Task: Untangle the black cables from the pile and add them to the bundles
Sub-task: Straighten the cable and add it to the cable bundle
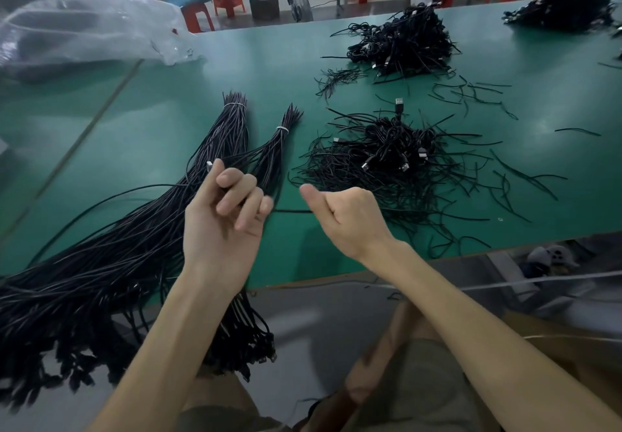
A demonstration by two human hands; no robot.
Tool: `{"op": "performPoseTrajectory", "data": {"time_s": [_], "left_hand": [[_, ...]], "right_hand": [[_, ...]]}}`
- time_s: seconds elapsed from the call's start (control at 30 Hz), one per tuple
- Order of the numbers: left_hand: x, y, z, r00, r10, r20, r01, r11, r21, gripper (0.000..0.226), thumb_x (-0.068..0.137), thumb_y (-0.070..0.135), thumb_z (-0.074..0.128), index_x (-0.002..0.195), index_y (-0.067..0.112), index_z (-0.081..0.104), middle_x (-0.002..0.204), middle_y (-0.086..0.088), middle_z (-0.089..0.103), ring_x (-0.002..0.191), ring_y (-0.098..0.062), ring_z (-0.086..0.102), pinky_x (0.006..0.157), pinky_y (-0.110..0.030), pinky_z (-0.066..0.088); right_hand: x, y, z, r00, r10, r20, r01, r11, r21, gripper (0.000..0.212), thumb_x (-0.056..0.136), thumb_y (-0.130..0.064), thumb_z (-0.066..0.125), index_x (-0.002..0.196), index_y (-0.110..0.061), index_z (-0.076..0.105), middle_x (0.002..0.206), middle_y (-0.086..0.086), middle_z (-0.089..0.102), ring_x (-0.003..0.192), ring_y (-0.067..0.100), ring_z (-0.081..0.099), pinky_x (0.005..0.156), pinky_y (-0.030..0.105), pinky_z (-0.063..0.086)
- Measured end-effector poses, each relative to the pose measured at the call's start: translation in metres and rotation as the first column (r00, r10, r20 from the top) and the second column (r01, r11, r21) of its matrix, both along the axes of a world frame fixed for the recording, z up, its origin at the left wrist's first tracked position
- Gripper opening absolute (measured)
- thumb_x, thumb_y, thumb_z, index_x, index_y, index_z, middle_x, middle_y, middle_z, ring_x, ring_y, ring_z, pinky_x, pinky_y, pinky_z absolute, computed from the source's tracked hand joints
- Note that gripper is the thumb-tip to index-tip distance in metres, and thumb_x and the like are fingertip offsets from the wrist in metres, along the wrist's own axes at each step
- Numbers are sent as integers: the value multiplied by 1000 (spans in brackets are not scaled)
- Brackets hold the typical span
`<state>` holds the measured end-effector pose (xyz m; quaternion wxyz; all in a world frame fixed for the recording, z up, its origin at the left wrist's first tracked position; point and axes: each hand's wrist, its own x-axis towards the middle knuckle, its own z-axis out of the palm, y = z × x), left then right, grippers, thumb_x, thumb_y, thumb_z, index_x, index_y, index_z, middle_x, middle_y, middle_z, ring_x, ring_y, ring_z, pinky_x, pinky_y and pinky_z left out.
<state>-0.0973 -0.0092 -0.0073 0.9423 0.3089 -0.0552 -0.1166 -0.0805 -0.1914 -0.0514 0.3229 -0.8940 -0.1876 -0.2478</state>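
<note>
We hold one black cable [292, 211] taut above the counter [151, 122]. The left grip [229, 209] curls around its plug end, and the right grip [350, 219] is clenched on the other stretch. The pile [387, 162] lies to the right, the tied bundles [235, 135] to the left. We judge it best to draw the cable straight, then lay it alongside the bundles, ends matched.

Bare strip of table [313, 108] between bundles [232, 135] and tangled pile [393, 149]
</note>
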Motion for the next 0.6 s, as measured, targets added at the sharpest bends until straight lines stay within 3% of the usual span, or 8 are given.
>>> {"op": "performPoseTrajectory", "data": {"time_s": [0.1,0.2,0.27,0.33,0.4,0.5,0.57,0.6], "left_hand": [[-4,5,-6,992,-94,83,71,967,245,47,107,37,47,61,25,48,50,11,29,41,-7,20,45,-19,25],[-9,-2,-17,931,-215,294,-100,624,775,52,104,41,48,54,26,51,48,11,33,40,-8,23,41,-16,22],[-9,-7,-25,897,-299,326,-174,438,882,55,104,47,47,54,24,57,44,9,39,39,-9,30,42,-16,27],[-9,-9,-30,869,-340,359,-236,353,905,55,104,53,44,63,24,67,49,4,57,42,-9,48,49,-18,39],[-7,-8,-34,831,-382,404,-297,309,903,53,108,50,41,75,24,73,66,11,72,57,-4,64,61,-13,46],[-4,-9,-37,822,-338,459,-389,258,885,52,102,59,41,76,26,71,53,25,53,47,5,46,49,-7,33],[-2,-8,-40,839,-278,467,-367,345,864,44,106,48,38,91,29,76,60,18,57,55,8,44,52,-9,34],[-1,-8,-42,853,-240,463,-343,412,844,45,109,39,36,93,26,77,68,13,66,74,-1,71,58,-11,39]], "right_hand": [[9,-8,0,998,-45,-46,49,996,71,64,108,-33,42,48,-25,22,40,-9,22,34,12,24,47,24,17],[16,-6,11,997,-68,-34,71,991,116,64,109,-30,43,48,-24,24,39,-3,27,34,13,26,46,24,17],[16,0,19,998,-52,-27,55,988,142,65,109,-31,43,47,-23,25,39,-1,29,34,14,27,46,27,19],[14,8,27,999,-31,-39,38,980,196,66,109,-32,43,47,-20,25,39,0,28,36,16,26,46,29,20],[11,15,32,998,-17,-65,34,964,264,66,110,-33,44,48,-18,24,41,1,27,38,17,25,47,30,21],[2,21,33,990,32,-139,22,928,372,68,110,-36,42,50,-5,37,41,10,40,37,19,43,44,39,35],[-6,23,31,977,75,-197,16,905,426,68,110,-37,42,55,1,49,46,10,52,42,13,56,47,37,47],[-10,23,30,974,84,-209,16,900,436,67,111,-37,42,55,0,53,47,6,55,44,10,56,50,35,48]]}}
